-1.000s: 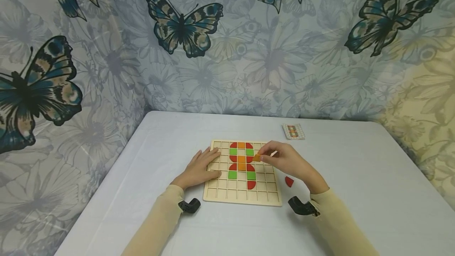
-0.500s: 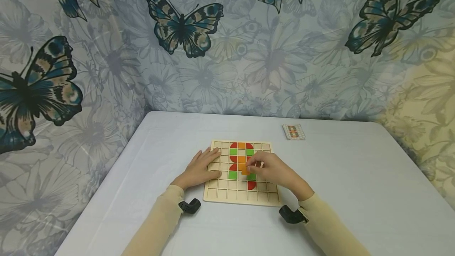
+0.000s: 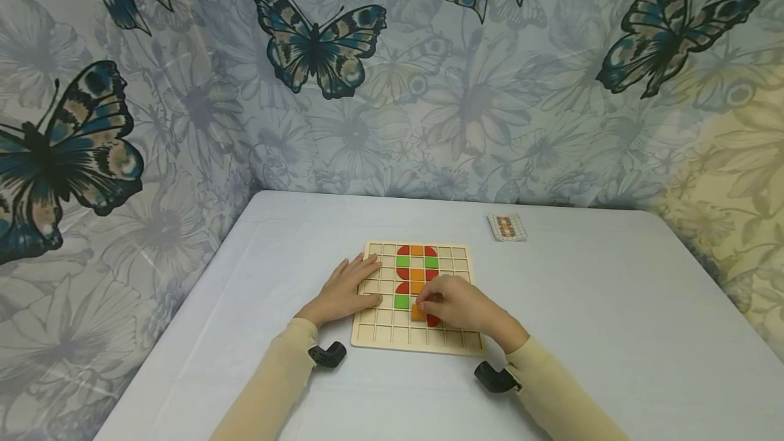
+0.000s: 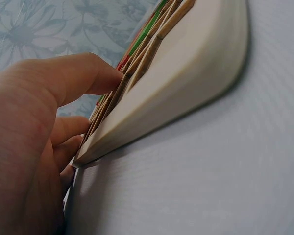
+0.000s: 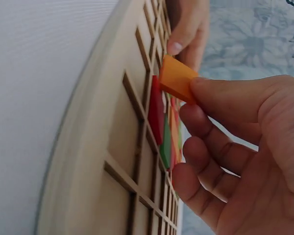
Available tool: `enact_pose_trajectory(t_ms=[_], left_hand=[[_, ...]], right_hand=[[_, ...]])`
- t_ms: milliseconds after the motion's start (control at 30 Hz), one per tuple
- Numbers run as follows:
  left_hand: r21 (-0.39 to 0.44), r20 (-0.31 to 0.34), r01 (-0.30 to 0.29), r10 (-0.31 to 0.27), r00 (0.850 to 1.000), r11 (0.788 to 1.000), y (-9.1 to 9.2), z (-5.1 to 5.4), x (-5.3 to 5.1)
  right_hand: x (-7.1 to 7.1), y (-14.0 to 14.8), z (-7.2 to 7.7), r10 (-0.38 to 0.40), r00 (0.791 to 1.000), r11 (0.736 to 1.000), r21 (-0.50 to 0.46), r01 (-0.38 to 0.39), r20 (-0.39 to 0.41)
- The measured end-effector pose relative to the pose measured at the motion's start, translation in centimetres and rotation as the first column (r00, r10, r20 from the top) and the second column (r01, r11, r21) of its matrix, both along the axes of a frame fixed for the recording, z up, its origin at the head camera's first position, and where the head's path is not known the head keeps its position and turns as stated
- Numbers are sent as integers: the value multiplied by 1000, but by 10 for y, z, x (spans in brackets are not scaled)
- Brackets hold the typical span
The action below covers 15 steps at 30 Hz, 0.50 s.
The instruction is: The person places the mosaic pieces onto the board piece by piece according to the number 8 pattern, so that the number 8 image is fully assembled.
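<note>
A light wooden grid board [image 3: 386, 335] lies on the table, with red rounded tiles [image 3: 402, 273], green square tiles [image 3: 401, 301] and orange square tiles [image 3: 417, 274] set in its middle columns. My left hand [image 3: 341, 295] rests along the board's left edge, fingers and thumb spread out straight. With thumb and fingertips, my right hand [image 3: 461, 303] pinches an orange square tile [image 5: 177, 78]. In the right wrist view this tile is tilted just above the grid, beside a red tile [image 5: 156, 110]. Part of the lower right pattern is hidden by the right hand.
A small stack of pattern cards [image 3: 507, 227] lies on the white table [image 3: 588, 278] behind and to the right of the board. A butterfly-patterned cloth [image 3: 471, 121] hangs behind the table. Black wrist cameras [image 3: 327, 354] sit at both wrists.
My right hand has carried the orange tile from the board's right side leftward and toward me, to the lower middle column. The loose red piece beside the board is now hidden. The left hand stays put.
</note>
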State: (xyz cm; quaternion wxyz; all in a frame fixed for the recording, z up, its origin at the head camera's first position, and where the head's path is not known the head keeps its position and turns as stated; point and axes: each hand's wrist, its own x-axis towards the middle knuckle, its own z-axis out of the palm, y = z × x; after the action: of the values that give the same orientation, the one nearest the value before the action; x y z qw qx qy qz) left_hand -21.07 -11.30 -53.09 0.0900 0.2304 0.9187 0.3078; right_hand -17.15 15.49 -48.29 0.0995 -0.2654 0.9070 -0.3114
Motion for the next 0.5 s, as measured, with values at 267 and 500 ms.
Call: enact_pose_trajectory(t_ms=[267, 500], left_hand=[[5, -4, -3, 3, 1000, 1000, 0, -1, -1], [14, 2, -2, 2, 1000, 1000, 1, 0, 0]], right_hand=[[1, -4, -3, 13, 1000, 1000, 28, -13, 8], [2, -6, -4, 10, 1000, 999, 48, -10, -4]])
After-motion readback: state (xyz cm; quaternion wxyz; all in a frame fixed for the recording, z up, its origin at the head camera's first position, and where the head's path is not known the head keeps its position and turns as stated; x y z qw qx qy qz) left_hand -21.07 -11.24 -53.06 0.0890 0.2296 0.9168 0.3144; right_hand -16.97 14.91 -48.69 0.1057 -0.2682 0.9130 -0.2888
